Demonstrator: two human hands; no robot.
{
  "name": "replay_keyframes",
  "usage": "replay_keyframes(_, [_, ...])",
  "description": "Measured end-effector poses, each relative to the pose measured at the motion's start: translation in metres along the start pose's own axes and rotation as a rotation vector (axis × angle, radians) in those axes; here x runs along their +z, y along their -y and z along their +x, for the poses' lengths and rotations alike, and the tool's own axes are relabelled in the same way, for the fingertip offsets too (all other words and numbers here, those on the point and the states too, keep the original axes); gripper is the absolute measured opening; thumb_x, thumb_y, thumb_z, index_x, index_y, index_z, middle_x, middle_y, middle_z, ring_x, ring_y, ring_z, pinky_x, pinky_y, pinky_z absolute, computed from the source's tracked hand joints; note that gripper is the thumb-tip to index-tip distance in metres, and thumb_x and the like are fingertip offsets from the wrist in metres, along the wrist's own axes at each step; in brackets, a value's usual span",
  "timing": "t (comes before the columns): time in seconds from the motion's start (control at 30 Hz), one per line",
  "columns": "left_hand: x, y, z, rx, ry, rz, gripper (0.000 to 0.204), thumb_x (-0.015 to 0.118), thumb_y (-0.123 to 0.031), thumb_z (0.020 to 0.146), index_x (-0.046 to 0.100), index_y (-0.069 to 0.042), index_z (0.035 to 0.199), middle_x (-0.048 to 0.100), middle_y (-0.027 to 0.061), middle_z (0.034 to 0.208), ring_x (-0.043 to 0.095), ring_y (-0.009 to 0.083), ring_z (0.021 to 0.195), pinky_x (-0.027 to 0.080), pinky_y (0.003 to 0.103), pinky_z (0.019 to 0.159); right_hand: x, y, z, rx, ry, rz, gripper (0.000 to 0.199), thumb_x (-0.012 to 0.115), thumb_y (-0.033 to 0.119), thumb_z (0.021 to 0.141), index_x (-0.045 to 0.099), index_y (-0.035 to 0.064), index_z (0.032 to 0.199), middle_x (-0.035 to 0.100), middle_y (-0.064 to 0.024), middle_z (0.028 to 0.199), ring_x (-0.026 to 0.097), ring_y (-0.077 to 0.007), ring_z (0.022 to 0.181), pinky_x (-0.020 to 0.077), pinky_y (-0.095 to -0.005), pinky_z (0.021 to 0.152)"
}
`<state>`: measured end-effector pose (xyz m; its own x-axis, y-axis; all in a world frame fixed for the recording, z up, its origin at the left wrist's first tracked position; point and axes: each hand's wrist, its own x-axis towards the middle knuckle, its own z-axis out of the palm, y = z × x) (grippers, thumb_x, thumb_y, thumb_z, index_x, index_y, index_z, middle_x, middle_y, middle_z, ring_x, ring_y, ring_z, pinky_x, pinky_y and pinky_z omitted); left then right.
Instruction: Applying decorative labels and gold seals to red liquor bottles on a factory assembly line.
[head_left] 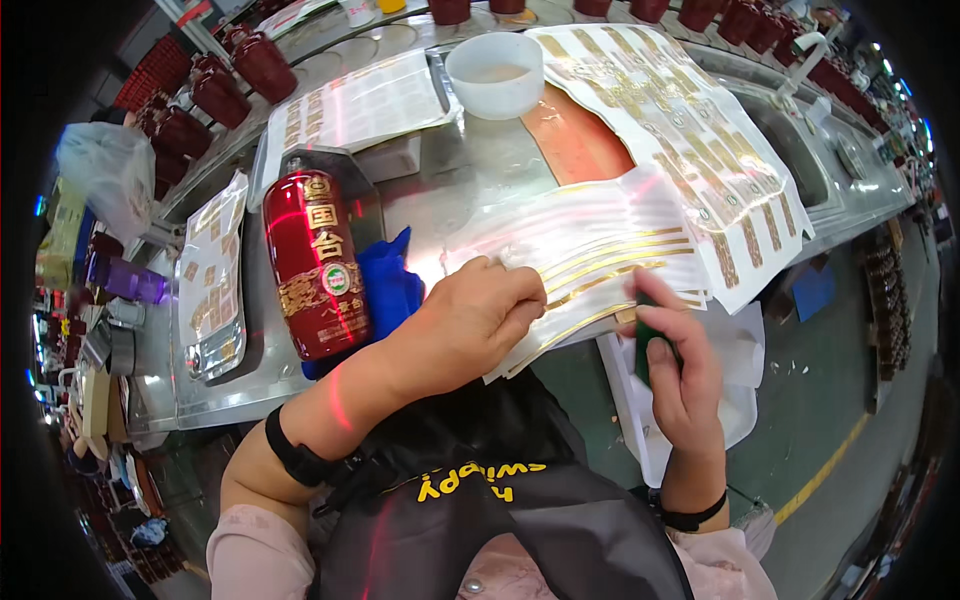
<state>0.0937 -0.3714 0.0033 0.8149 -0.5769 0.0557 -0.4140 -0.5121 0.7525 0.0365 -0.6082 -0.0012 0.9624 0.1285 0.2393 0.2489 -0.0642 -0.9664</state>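
My left hand (488,315) is curled closed over the left part of a stack of white decal sheets (600,240) with gold stripes. Its fingertips meet the paper, and anything pinched between them is hidden. At the sheets' near right edge, my right hand (685,375) is wrapped round a dark green tool (650,345), whose exact kind I cannot make out. Left of my left forearm, a dark red bottle (315,265) with gold lettering lies on a blue cloth (393,282), its neck pointing away from me.
A translucent white bowl (495,85) stands at the back of the metal table (420,215). More decal sheets (700,140) spread over an orange board (575,135) and toward a sink (795,140). A white tray (735,400) sits below the right edge. Several red bottles (262,65) line the back.
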Motion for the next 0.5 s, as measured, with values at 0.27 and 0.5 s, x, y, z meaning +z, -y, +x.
replay_keyframes(0.27, [-0.019,-0.008,-0.020,0.121,-0.118,0.164,0.006,0.060,-0.009,0.087,0.060,-0.004,0.089,0.059,0.0130,0.079,0.056,0.0309,0.074,0.044,0.039,0.067,0.042,0.010,0.055,-0.409,0.308,-0.702,0.021,0.068,0.008,0.080,0.063,-0.0003,0.098,0.051,-0.0197,0.131,0.044,-0.0413,0.120,0.0390,-0.0474,0.099])
replay_keyframes(0.5, [-0.056,-0.009,-0.082,-0.007,-0.196,0.066,0.006,0.063,-0.010,0.086,0.059,-0.004,0.085,0.057,0.0101,0.074,0.054,0.0298,0.074,0.043,0.040,0.066,0.065,0.004,0.054,-0.247,0.476,-0.507,0.008,0.067,0.005,0.081,0.061,0.0013,0.084,0.053,-0.0165,0.121,0.045,-0.0372,0.116,0.0372,-0.0433,0.098])
